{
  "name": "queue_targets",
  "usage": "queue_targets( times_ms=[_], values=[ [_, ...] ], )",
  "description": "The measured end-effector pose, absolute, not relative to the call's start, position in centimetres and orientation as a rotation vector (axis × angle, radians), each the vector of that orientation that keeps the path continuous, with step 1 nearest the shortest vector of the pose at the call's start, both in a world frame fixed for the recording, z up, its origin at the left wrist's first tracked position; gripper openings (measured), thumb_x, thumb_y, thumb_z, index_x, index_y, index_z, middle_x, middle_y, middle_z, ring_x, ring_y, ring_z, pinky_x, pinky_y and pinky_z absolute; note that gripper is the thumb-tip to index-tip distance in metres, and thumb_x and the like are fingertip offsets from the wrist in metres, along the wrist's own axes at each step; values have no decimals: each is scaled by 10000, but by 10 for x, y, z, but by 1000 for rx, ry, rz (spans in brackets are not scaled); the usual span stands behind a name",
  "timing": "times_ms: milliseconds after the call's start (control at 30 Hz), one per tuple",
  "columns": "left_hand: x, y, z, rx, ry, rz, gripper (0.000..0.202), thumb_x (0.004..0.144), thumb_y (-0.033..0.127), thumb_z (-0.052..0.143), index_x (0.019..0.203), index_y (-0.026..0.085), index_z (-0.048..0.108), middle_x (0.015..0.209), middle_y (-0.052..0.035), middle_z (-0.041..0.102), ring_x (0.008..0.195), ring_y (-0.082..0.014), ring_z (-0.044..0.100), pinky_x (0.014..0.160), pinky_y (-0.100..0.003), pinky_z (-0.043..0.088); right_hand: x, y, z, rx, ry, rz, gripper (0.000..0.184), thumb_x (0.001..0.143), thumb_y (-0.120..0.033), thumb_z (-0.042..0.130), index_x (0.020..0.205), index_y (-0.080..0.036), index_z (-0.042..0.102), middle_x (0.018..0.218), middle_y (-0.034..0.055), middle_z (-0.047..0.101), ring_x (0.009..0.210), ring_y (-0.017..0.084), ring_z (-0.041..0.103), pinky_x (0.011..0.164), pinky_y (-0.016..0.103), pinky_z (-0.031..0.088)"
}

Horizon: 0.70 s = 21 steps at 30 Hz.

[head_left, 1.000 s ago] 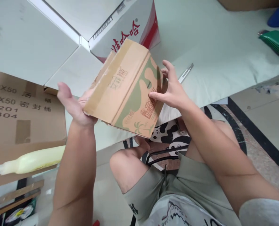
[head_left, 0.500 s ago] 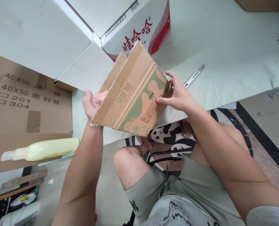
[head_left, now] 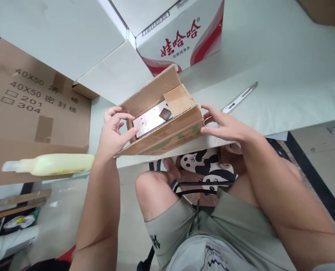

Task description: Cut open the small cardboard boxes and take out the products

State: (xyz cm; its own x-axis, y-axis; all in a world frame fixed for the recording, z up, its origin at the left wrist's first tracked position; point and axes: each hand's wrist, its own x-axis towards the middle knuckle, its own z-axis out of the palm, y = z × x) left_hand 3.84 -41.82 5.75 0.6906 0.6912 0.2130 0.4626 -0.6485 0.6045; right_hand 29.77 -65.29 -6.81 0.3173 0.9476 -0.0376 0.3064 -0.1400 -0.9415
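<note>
A small open cardboard box (head_left: 167, 136) with green print sits near the table's front edge, its long flaps standing up. Inside lies a white printed packet (head_left: 148, 119) with a dark diamond-shaped patch, partly covered by a short end flap (head_left: 179, 99). My left hand (head_left: 115, 131) grips the box's left end, thumb and fingers bent over the rim close to the packet. At the opposite end, my right hand (head_left: 221, 122) holds the box between thumb and fingers; some fingertips are hidden behind it. Just beyond my right hand lies a silver utility knife (head_left: 241, 97).
Behind the box stands a white-and-red carton (head_left: 181, 41) beside large white boxes (head_left: 57, 37). A big brown carton (head_left: 23, 124) is on the left, with a pale yellow bottle (head_left: 63, 164) before it. Another brown box (head_left: 325, 11) is at the far right.
The box has turned from its printed face towards me to opening upward, and has come down to the table. Its inside and the packet now show. Both hands have stayed at its ends.
</note>
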Motion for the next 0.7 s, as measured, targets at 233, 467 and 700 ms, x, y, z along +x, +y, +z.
queue_targets(
  times_ms=[233,467,700],
  values=[
    [25,-402,50,2371,909,494,357,722,444,850,1024,310,716,1442,-100,448,1533,-340,370,1155,-508,542,287,-632,-50,-1661,-964,402,523,987,-664,468,1195,-260,727,1197,104,735,1137,278,681,1028,485,560],
    [31,-395,20,2506,803,598,418,924,599,594,798,251,786,1490,-90,413,1411,-363,435,1239,-647,373,273,-603,-13,-1610,-1185,262,489,993,-646,422,998,-322,788,1216,88,711,1283,308,621,1187,575,468],
    [13,-392,0,1968,695,992,764,690,909,554,582,204,282,1375,-68,522,1309,-338,546,1208,-573,447,255,-604,14,-1516,-1706,484,452,983,-648,449,1079,-412,823,1316,14,737,1448,376,519,1281,659,314]
  ],
)
